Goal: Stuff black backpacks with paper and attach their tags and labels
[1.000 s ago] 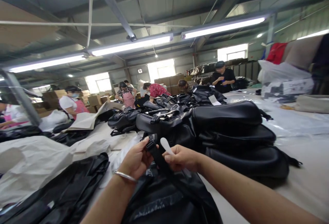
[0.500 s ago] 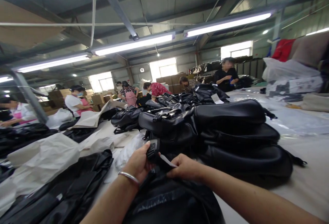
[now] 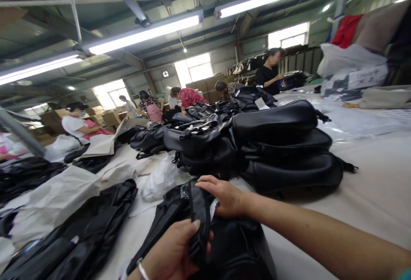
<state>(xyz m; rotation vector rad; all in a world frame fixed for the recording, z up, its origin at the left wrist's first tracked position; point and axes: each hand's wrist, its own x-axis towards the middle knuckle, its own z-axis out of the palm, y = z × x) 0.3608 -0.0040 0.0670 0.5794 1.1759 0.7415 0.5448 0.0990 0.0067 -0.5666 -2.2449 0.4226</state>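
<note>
A black backpack (image 3: 234,241) lies on the table right in front of me. My left hand (image 3: 176,245) is closed around its padded shoulder strap (image 3: 199,205), thumb on top. At the strap's upper end is my right hand (image 3: 224,194), its fingers laid over the edge and bent round it. A small white tag (image 3: 213,207) shows below the right palm, partly covered. What lies under the right fingers is hidden.
Stacked black backpacks (image 3: 289,156) stand just beyond, with more behind. A clear plastic bag (image 3: 160,177) sits left of them. Black bags (image 3: 86,233) and pale sheets (image 3: 58,198) cover the left side. Several co-workers (image 3: 269,70) are at the far side.
My left hand has moved from a buckle down onto the strap, nearer to me. The right hand has gone from pinching the white tag to the strap's top. The view has tilted down.
</note>
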